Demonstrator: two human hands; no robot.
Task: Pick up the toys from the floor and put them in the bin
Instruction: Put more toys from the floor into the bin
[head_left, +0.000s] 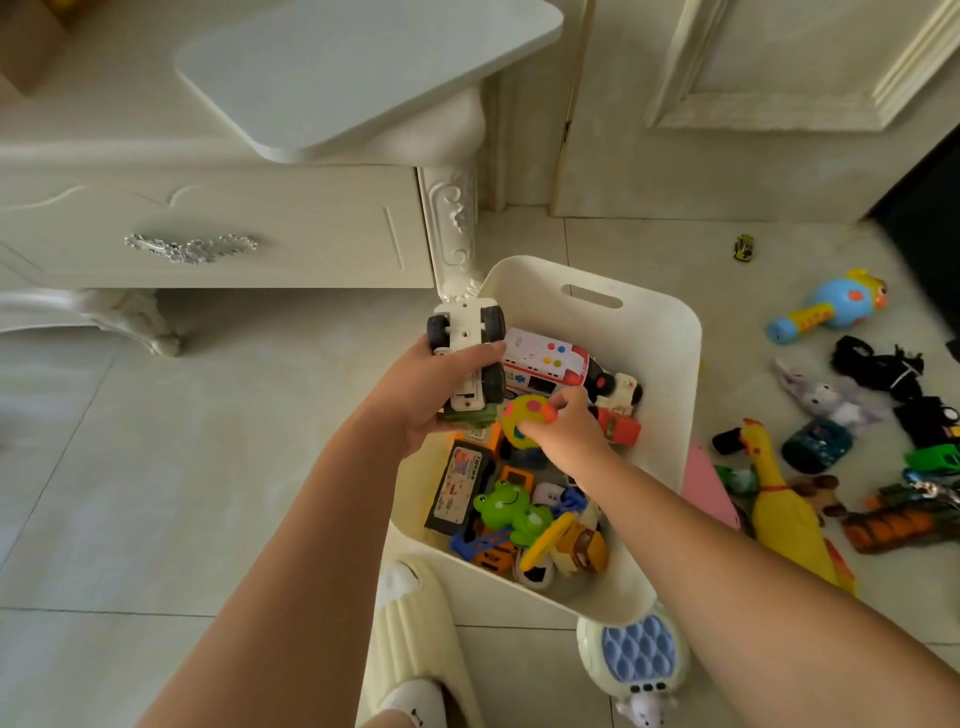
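Head view. Gripping an upturned toy truck (470, 358) in the left hand (426, 389), fingers curled round its chassis, wheels up, holding it over the left rim of the bin (654, 332). Pinching a yellow spotted ball (522, 415) in the right hand (569, 428), fingertips curled on it, low over the heap inside the bin. Judging both as about to be dropped in; not letting go yet.

Reckoning the job roughly half done. Counting in the bin already: red-and-white ambulance (545, 364), green frog (506, 506), black boxed toy (457, 483), several small vehicles. Noting on the floor (156, 467) right of the bin, waiting: rubber chicken (779, 504), blue-and-yellow microphone toy (831, 306), grey plush rabbit (826, 395), orange toy (893, 522), some dark vehicles, and a tiny car (744, 247) well apart from the rest. Spotting a pop-bubble game (636, 649) just beside the bin's near corner.

Looking for writing: seeing a printed label on the black boxed toy, too small to read; finding no legible brand anywhere.
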